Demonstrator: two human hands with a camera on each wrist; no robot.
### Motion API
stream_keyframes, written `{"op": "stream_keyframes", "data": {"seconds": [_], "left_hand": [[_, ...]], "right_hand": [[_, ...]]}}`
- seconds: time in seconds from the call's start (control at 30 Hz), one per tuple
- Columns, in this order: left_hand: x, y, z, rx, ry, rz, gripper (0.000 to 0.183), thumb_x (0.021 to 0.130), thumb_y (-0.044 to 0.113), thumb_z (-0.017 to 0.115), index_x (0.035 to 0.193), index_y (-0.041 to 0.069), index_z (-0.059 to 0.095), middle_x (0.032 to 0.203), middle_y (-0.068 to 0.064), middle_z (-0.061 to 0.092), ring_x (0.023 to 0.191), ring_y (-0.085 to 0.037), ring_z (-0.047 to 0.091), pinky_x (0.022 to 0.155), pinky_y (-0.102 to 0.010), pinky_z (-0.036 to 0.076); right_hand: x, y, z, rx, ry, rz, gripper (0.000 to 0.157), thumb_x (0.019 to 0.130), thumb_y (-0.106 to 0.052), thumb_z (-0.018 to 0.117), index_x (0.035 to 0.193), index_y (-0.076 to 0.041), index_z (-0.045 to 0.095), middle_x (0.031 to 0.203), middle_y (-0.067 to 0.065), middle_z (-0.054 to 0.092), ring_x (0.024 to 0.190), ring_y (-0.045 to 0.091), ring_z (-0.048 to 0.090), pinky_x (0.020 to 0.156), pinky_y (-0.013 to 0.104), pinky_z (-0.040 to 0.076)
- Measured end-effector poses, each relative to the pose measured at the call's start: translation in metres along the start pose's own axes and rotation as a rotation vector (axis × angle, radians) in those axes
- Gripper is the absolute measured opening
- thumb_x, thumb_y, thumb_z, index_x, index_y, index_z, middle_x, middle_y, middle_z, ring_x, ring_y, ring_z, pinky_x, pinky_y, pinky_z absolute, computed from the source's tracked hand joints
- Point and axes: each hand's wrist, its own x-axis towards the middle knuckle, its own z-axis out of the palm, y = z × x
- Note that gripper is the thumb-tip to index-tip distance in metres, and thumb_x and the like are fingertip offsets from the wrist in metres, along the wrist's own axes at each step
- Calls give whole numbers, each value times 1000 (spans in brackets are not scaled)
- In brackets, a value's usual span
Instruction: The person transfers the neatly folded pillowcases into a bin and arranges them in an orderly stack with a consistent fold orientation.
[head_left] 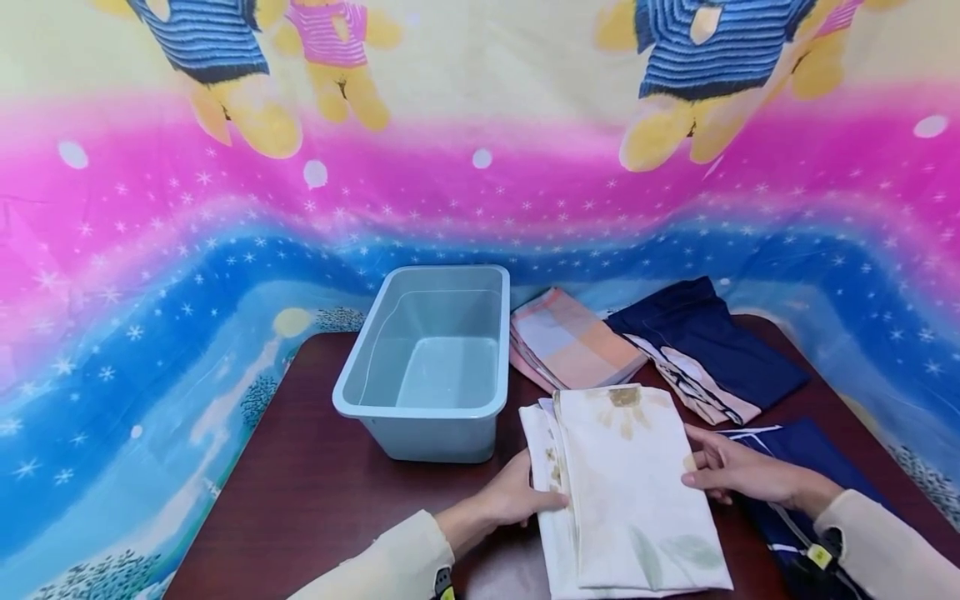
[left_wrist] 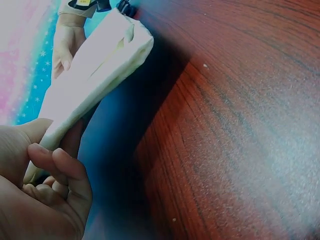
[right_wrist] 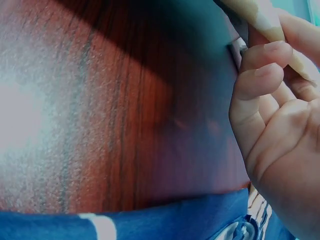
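A folded white cloth (head_left: pixel 637 492) with a pale floral print hangs between both hands, close over the table. My left hand (head_left: pixel 513 492) grips its left edge, thumb on top and fingers curled underneath, as the left wrist view also shows. On the opposite edge, my right hand (head_left: pixel 738 471) pinches the cloth between thumb and fingers. In the right wrist view only a corner of the cloth (right_wrist: pixel 265 22) shows between the curled fingers. The layers fan slightly apart on the left side.
A grey-blue plastic tub (head_left: pixel 435 437) with nothing in it stands behind the left hand. Folded cloths lie to its right: a pink-orange checked one (head_left: pixel 577 337) and a navy one (head_left: pixel 705 342). Another navy cloth with white stripes (head_left: pixel 817 458) lies under the right forearm on the dark wooden table (head_left: pixel 285 467).
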Motion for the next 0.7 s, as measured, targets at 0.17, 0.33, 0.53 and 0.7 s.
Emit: {"op": "stream_keyframes", "data": {"seconds": [0.17, 0.33, 0.53, 0.7], "left_hand": [[0, 5, -3, 9, 3, -7, 49, 84, 6, 79, 127, 12, 55, 81, 2, 67, 49, -18, 51, 35, -27, 36], [-1, 12, -4, 14, -1, -5, 46, 84, 7, 79, 124, 12, 56, 81, 1, 68, 48, -19, 51, 36, -29, 37], [0, 24, -8, 37, -25, 21, 43, 85, 7, 78, 122, 11, 57, 81, 0, 69, 46, -19, 50, 36, -29, 38], [1, 34, -12, 53, -36, 52, 41, 86, 8, 78, 121, 10, 57, 83, -3, 71, 48, -20, 51, 37, -28, 39]], "right_hand": [[0, -5, -1, -8, 8, 9, 84, 106, -11, 48, 158, -1, -17, 80, -6, 59, 59, 7, 50, 56, 27, 51], [-3, -7, -4, -24, 0, 4, 86, 107, -11, 47, 156, 1, -23, 79, -7, 57, 59, 8, 49, 56, 29, 50], [-7, -14, -9, -40, -2, -6, 83, 108, -10, 44, 157, -3, -23, 76, -9, 52, 59, 33, 37, 57, 30, 50], [-10, -20, -11, -62, 17, -76, 84, 107, -7, 45, 155, 1, -24, 77, -8, 56, 57, 30, 42, 54, 33, 49]]}}
